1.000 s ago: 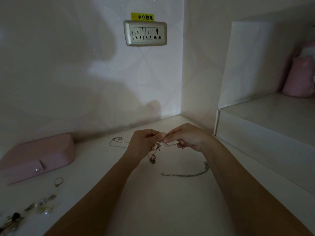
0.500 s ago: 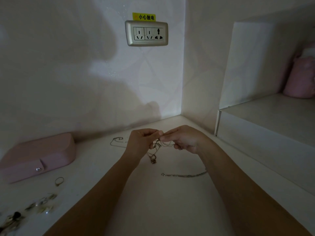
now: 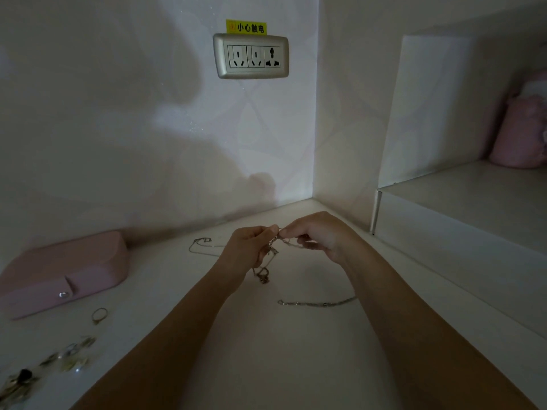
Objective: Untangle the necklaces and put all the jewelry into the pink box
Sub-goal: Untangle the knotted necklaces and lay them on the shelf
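The shut pink oblong snap-button box sits far left on the white tabletop, with a small metal ring near its front. My left hand and right hand, fingers curled, both pinch the tangled thin silver necklaces between them, raised above the tabletop.

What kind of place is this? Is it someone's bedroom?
Probably a dressing corner at home, maybe in a bedroom. A pink box sits on a white counter near a ring and necklaces, with a wall socket above.
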Demonstrator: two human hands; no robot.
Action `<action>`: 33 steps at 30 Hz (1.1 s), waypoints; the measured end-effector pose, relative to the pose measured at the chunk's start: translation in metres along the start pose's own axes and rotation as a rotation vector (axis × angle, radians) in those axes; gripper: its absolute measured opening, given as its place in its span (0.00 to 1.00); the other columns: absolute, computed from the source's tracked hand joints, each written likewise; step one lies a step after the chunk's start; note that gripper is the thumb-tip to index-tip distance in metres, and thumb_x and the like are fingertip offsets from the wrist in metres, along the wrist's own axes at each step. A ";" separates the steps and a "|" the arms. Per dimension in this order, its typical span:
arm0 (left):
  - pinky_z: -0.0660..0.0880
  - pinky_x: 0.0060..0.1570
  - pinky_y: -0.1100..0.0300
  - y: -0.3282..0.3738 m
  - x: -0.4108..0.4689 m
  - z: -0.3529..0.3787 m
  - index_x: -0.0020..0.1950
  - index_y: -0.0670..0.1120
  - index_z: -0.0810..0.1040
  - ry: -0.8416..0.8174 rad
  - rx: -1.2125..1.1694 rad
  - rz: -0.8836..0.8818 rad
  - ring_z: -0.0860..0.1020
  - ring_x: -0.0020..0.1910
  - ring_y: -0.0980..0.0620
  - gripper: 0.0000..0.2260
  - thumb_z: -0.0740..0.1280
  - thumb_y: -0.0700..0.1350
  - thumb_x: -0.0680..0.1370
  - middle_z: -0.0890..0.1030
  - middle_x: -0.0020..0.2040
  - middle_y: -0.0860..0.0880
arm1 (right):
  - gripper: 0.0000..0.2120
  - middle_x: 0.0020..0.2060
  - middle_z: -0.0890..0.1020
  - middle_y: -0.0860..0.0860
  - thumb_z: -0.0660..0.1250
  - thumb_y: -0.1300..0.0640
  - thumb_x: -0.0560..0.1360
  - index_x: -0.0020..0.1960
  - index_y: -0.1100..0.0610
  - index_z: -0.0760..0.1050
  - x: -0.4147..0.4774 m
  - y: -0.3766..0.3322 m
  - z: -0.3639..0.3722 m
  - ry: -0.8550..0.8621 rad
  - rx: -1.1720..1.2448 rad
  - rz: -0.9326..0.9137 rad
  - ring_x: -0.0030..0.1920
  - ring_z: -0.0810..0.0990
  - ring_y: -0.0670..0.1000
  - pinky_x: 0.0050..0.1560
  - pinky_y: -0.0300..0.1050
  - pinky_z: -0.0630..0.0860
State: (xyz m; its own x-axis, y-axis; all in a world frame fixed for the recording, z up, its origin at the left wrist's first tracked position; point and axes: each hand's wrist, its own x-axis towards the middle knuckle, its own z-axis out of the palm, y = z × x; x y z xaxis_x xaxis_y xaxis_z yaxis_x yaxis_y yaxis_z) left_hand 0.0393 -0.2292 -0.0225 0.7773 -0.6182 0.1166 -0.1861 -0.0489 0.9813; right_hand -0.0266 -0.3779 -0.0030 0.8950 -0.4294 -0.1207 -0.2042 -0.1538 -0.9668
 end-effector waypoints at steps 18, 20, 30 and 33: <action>0.60 0.21 0.69 0.001 0.004 -0.006 0.46 0.41 0.81 -0.007 -0.136 -0.025 0.63 0.21 0.59 0.03 0.67 0.38 0.76 0.69 0.23 0.52 | 0.07 0.37 0.76 0.55 0.60 0.64 0.76 0.40 0.64 0.74 -0.001 0.000 0.021 -0.096 0.361 -0.117 0.40 0.76 0.51 0.49 0.45 0.77; 0.60 0.22 0.68 0.001 0.005 -0.005 0.45 0.42 0.81 0.023 -0.113 -0.011 0.64 0.21 0.59 0.03 0.68 0.38 0.76 0.69 0.23 0.53 | 0.07 0.35 0.74 0.55 0.60 0.65 0.76 0.40 0.64 0.73 -0.003 -0.002 0.023 -0.126 0.437 -0.111 0.34 0.73 0.50 0.42 0.44 0.76; 0.60 0.25 0.65 0.000 0.004 -0.002 0.38 0.45 0.78 0.032 -0.060 0.062 0.63 0.24 0.58 0.05 0.70 0.39 0.74 0.69 0.26 0.54 | 0.09 0.32 0.70 0.50 0.60 0.61 0.77 0.38 0.59 0.71 -0.006 -0.004 0.020 -0.186 0.308 -0.097 0.28 0.63 0.46 0.31 0.41 0.61; 0.59 0.26 0.64 0.000 0.002 -0.003 0.39 0.46 0.80 0.016 -0.054 0.084 0.62 0.25 0.57 0.04 0.71 0.41 0.73 0.69 0.25 0.55 | 0.13 0.28 0.71 0.46 0.62 0.55 0.80 0.40 0.60 0.75 -0.008 -0.004 0.020 -0.211 0.219 -0.164 0.28 0.62 0.45 0.31 0.38 0.62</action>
State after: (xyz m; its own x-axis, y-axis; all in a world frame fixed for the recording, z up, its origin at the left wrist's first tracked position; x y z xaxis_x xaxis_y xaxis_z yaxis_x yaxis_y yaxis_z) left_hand 0.0429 -0.2284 -0.0213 0.7700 -0.6055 0.2011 -0.2187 0.0457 0.9747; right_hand -0.0251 -0.3564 -0.0029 0.9758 -0.2179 0.0181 0.0183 -0.0013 -0.9998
